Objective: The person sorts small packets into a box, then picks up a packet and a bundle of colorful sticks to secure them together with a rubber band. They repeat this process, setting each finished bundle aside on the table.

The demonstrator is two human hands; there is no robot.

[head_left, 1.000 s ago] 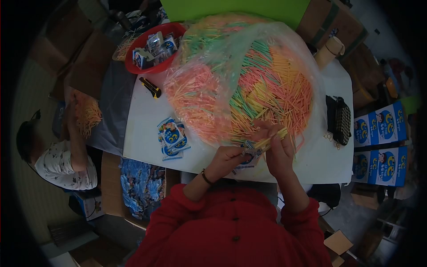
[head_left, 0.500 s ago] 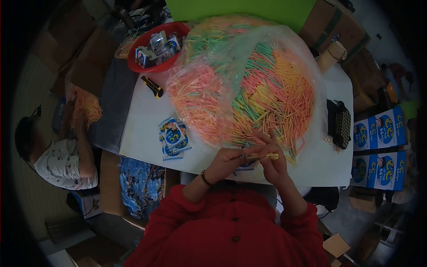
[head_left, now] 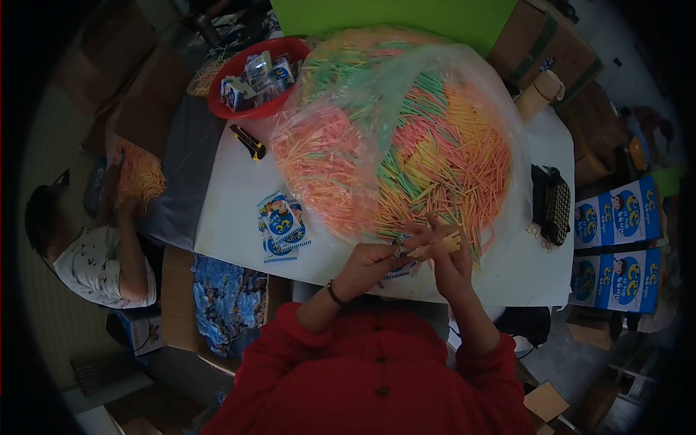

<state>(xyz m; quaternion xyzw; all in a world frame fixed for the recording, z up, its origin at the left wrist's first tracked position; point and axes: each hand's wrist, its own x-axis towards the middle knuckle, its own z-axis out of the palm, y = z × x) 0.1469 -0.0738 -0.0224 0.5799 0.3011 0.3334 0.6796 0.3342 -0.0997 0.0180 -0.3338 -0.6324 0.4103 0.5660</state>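
Close to the table's front edge, my left hand (head_left: 360,270) is closed, thumb and fingers pinching a small blue-and-white printed packet (head_left: 401,243). My right hand (head_left: 451,270) grips a short bundle of pale yellow sticks (head_left: 435,249), held right at the packet, its upper fingers stretched over the bundle. Under both hands lies another blue-and-white packet (head_left: 397,272), partly hidden. Just beyond them a big clear plastic bag (head_left: 518,134) lies spread open, heaped with thin pink, green, yellow and orange sticks (head_left: 449,152).
Flat printed packets (head_left: 281,225) and a box cutter (head_left: 248,142) lie on the white table (head_left: 228,206). A red basin (head_left: 250,109) holds filled packets. A carton of wrappers (head_left: 232,301) stands below left. At far left a person (head_left: 101,254) handles sticks. Blue printed boxes (head_left: 616,279) are stacked right.
The yellow bundle in my right hand has tilted and its end has risen and fanned out. My left hand has barely shifted. The person at left has moved a hand slightly.
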